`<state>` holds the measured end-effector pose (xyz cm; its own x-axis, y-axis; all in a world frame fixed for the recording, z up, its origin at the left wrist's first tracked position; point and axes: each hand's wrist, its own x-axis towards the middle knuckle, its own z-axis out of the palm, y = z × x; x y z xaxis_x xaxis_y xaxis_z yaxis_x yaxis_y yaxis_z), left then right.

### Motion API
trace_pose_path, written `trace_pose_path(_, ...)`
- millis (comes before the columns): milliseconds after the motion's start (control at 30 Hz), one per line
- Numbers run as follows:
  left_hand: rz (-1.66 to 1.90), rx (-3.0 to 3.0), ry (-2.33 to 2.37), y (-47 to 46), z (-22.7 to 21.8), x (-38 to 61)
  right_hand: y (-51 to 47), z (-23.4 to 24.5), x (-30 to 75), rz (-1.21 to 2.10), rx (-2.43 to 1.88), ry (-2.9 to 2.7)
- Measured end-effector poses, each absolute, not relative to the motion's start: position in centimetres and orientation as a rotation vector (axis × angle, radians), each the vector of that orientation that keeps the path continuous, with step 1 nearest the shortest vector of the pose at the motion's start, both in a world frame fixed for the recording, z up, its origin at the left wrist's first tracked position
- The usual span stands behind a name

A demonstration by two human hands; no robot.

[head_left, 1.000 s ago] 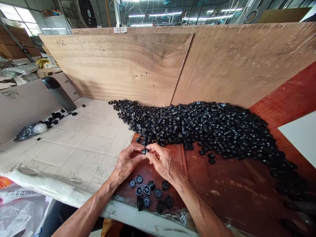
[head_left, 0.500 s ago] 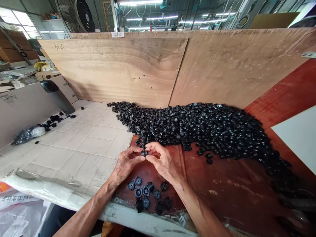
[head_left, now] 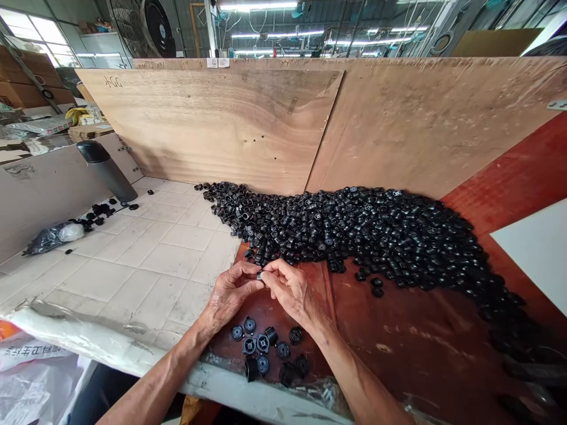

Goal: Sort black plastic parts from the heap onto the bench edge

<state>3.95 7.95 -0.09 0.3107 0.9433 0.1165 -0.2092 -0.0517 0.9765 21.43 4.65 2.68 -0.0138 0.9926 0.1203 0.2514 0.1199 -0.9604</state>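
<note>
Between my fingertips is a small black plastic part (head_left: pixel 259 275), mostly covered by the fingers. My left hand (head_left: pixel 233 292) pinches it from the left, thumb below and index finger above. From the other side my right hand (head_left: pixel 287 287) closes on the same part, its fingertips almost meeting the left ones. Nearer the front edge, several round black plastic parts (head_left: pixel 263 343) lie loose on the red-brown board (head_left: pixel 367 342), some with spoked faces turned up. Behind the hands spreads a large heap of similar black parts (head_left: pixel 336 230).
A plywood panel (head_left: pixel 212 118) stands behind the heap. On the left, a dark grey flask (head_left: pixel 108 171) leans over pale tiles (head_left: pixel 172 260), near a black plastic bag (head_left: pixel 44 239) and scattered black bits. A padded white edge (head_left: pixel 88 339) runs along the front.
The right fingers have closed further over the small black part, hiding more of it. The view has shifted slightly; the heap and loose parts lie as before.
</note>
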Motion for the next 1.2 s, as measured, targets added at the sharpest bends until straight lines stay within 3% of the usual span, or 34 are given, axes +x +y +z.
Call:
trace_pose_path(300,1.156,1.262,0.818,7.8,0.4,4.1,5.1,1.9,21.9,1.126,-1.322,-1.330)
trace_pose_path(533,1.015,1.060,0.833,7.8,0.5,3.7,5.1,2.1,22.1,0.892,-1.143,-1.467)
trace_pose_path(767,1.094,1.137,0.787,7.7,0.4,3.8,4.8,2.6,22.1,0.962,-1.334,-1.475)
trace_pose_path(967,1.093,1.315,0.744,7.7,0.2,4.0,4.4,2.9,22.0,0.606,-1.470,-1.652)
trace_pose_path(1200,1.084,1.224,0.763,7.8,0.4,4.0,4.4,2.9,21.9,0.748,-1.284,-1.585)
